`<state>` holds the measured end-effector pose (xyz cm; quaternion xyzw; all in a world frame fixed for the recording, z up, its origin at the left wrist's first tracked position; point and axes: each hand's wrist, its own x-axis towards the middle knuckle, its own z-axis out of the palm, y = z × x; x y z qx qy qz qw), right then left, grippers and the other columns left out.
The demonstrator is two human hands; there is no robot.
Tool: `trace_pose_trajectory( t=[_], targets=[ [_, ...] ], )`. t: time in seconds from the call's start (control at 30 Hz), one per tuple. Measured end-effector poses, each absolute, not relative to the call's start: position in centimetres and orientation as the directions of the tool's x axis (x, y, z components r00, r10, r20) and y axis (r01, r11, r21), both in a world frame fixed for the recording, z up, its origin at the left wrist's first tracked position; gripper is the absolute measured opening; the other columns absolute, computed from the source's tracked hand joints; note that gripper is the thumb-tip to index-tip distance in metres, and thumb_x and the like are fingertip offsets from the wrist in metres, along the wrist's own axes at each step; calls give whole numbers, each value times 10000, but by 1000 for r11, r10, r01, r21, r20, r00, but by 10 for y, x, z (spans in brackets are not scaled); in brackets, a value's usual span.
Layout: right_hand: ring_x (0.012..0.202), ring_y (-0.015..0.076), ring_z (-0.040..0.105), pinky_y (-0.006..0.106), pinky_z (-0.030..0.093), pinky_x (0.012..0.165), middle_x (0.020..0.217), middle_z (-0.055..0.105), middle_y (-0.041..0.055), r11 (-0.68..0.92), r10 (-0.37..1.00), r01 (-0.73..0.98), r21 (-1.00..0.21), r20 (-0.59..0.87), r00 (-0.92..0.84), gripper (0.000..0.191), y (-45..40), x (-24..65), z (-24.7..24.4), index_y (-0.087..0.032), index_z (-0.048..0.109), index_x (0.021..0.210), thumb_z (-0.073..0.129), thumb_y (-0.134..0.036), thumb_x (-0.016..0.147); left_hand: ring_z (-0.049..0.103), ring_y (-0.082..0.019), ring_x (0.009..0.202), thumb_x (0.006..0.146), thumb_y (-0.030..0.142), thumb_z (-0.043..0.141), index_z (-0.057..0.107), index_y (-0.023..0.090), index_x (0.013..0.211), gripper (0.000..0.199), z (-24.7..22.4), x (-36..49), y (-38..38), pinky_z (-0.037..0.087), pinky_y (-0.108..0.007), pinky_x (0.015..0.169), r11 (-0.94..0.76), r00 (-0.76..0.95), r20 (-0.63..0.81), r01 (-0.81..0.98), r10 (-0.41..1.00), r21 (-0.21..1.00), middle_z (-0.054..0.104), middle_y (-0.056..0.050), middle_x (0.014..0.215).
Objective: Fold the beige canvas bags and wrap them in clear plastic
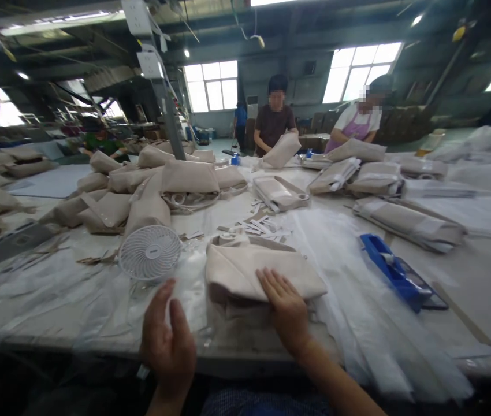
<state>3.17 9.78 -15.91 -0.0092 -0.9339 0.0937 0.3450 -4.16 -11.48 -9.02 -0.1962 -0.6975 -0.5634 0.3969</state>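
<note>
A folded beige bag [237,263], leather-like in look, lies on the table right in front of me. My right hand [286,306] rests flat on its top, fingers stretched out. To the left of the bag, my left hand [170,338] is raised at the table's front edge, fingers and thumb apart, holding nothing. A white round fan [150,253] stands just beyond that hand. Clear plastic bags [349,283] are spread flat to the right of the beige bag. Behind it lie several small white slips [265,227].
Beige bags [190,176] are heaped at the back left. Plastic-wrapped ones [408,222] lie at the right, near a blue tape dispenser [395,274]. Scissors [98,259] lie left of the fan. Two co-workers [276,118] handle bags across the table; another person sits at the far left.
</note>
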Motion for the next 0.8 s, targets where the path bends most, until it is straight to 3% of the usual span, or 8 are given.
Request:
trace_pose_trajectory(
  t=[0.03,0.1,0.17,0.33,0.43,0.6,0.7,0.8],
  targets=[
    [1336,308,529,508,498,1072,1469,519,86,986,65,-43,-159,616,-785,737,92,29,-172,-233,418,1513,407,33,826,622,-221,1203,929,175,576,608,298,1302,394,-91,-33,-112,495,-423,1080,353,-556,831,784,31,511,669,-46,1276],
    [1321,332,540,526,505,1058,1457,527,109,991,31,-52,-125,587,-809,649,80,25,-195,-223,454,1490,468,-16,876,590,-223,1259,944,170,540,563,324,1363,448,-100,-23,-100,482,-423,1107,394,-505,755,850,417,350,642,-39,1335],
    [1337,341,521,534,502,1062,1460,518,126,992,13,-63,-108,589,-808,595,71,24,-210,-196,444,1494,497,-70,915,494,-237,1363,978,235,491,482,286,1444,470,-118,-25,-85,478,-423,1113,436,-529,599,845,600,310,538,-61,1459],
    [1387,297,470,473,494,1096,1487,487,153,982,-130,-182,-42,544,-829,555,80,39,-208,-97,410,1498,463,-81,946,395,-306,1429,996,385,466,414,212,1495,531,-183,-38,-71,454,-498,1109,561,-564,464,812,683,161,399,-131,1552],
    [1440,291,392,501,403,1172,1524,452,124,973,-181,-226,-50,445,-877,569,99,62,-197,-130,412,1500,527,-139,943,325,-315,1465,992,374,476,379,229,1515,552,-206,-35,-78,414,-515,1131,558,-527,460,826,714,80,338,-127,1584],
    [1489,333,274,579,363,1168,1594,323,125,993,-53,-91,-80,390,-919,640,115,89,-205,-189,377,1524,565,-121,916,254,-335,1492,942,463,559,337,207,1535,683,-205,-28,-83,358,-541,1159,554,-519,414,831,747,41,264,-138,1611],
    [1493,311,270,568,370,1169,1588,336,119,988,-38,-93,-126,381,-924,654,115,90,-211,-184,382,1522,462,-23,892,265,-328,1490,923,419,599,336,211,1536,698,-197,-28,-82,358,-523,1162,554,-526,360,832,771,30,247,-123,1618],
    [1457,253,366,504,390,1176,1541,437,93,960,-99,-189,-205,384,-918,635,127,91,-199,-191,419,1501,408,-3,894,296,-315,1480,912,321,614,364,238,1524,667,-192,-30,-82,364,-504,1162,560,-534,327,829,780,19,258,-98,1615]
  ],
)
